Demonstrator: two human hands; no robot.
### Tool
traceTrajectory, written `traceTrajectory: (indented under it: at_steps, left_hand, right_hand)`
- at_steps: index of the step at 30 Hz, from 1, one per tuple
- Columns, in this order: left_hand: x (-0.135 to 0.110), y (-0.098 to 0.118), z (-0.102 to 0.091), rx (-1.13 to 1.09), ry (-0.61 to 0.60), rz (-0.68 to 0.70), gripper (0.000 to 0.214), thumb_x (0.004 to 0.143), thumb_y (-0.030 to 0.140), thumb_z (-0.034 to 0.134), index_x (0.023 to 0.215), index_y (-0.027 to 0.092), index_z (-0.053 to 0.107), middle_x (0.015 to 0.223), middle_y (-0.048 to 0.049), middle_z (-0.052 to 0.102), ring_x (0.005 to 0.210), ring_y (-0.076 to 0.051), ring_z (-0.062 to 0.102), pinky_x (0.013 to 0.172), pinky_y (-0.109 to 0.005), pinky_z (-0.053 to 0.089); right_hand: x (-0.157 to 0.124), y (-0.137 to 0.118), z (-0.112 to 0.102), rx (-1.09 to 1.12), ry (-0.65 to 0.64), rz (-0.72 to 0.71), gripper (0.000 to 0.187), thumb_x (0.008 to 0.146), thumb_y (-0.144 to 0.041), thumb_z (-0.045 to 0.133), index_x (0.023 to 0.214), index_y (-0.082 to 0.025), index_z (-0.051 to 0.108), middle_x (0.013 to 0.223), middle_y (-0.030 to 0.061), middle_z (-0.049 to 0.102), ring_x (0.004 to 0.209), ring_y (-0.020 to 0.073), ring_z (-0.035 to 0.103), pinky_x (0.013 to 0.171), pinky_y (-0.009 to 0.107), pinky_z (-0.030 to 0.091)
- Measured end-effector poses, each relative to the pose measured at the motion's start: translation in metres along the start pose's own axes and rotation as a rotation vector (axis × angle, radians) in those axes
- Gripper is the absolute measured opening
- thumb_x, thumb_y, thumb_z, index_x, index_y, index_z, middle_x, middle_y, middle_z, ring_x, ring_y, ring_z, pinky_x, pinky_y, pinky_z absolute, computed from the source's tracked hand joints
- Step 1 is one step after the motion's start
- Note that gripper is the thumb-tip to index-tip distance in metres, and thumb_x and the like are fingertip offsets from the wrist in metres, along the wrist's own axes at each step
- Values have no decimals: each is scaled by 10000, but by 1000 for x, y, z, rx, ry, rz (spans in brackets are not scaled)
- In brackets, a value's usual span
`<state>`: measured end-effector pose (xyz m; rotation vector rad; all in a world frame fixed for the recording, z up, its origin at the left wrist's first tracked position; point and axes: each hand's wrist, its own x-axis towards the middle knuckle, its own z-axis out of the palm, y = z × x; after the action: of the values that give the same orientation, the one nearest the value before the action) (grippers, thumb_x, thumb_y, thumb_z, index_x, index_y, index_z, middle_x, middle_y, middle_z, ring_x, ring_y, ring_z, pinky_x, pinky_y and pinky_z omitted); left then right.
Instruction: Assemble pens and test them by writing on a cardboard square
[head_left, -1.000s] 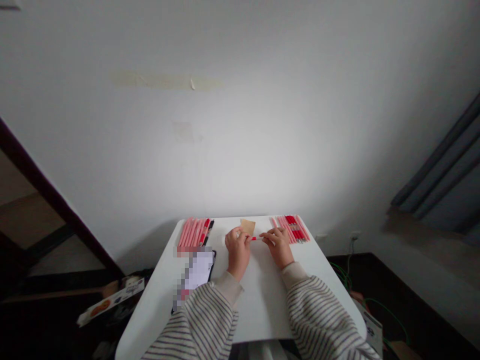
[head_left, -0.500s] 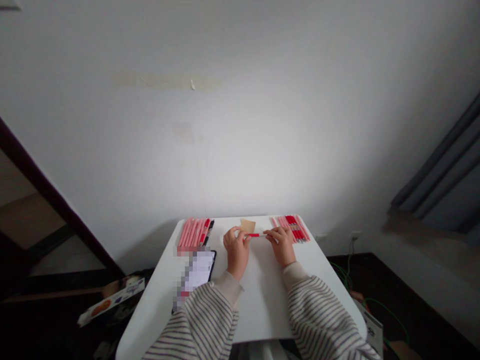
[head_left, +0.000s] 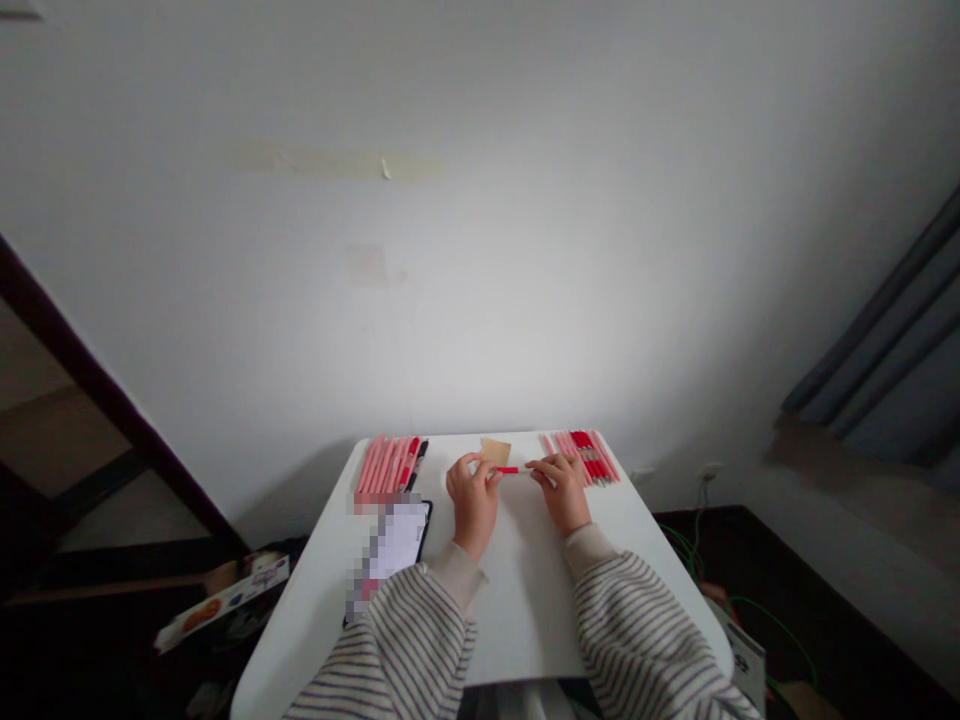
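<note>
A slim red-and-white pen (head_left: 508, 470) is held level above the white table (head_left: 525, 600), stretched between both hands. My left hand (head_left: 474, 500) pinches its red end. The pale end sits between the closed fingertips of my right hand (head_left: 562, 492). Behind the pen lies a small tan piece of paper (head_left: 496, 451), partly covered by my left fingers. To the left, pink pens (head_left: 381, 465) lie side by side with a red one and a black one (head_left: 418, 466). Another row of red and pink pens (head_left: 592, 455) lies just beyond my right hand.
A phone (head_left: 401, 540) with a lit, partly blurred screen lies on the table's left side, near my left forearm. The wall (head_left: 480, 250) rises directly behind the table. Green cables (head_left: 772, 610) and boxes are on the floor to the right; a grey curtain (head_left: 892, 340) hangs there.
</note>
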<state>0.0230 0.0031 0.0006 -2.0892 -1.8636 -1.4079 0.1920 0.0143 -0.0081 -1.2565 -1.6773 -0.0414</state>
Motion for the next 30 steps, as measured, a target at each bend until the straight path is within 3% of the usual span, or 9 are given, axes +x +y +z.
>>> traceTrajectory:
  at_steps: [8,15,30]
  left_hand:
    - [0,0,-2,30,17,22,159,833,291,549,937,263,667,1116,-63,537,1065,-225,473,949,-414,382]
    - [1,-3,-5,178,68,-57,166,805,239,555,930,214,661,1110,-88,534,1095,-249,453,965,-442,358]
    - [-4,2,-7,363,-52,-53,256,798,335,537,986,237,680,1163,-112,518,1145,-301,396,1016,-583,264]
  right_hand:
    - [-1,2,0,-5,6,10,175,872,-271,566,904,-286,737,842,52,643,903,228,451,812,379,375]
    - [0,6,0,-26,32,39,186,878,-297,556,903,-280,739,833,57,642,895,230,437,812,383,358]
    - [-2,8,2,-50,18,36,186,879,-318,558,916,-284,738,831,54,641,905,228,430,806,372,338]
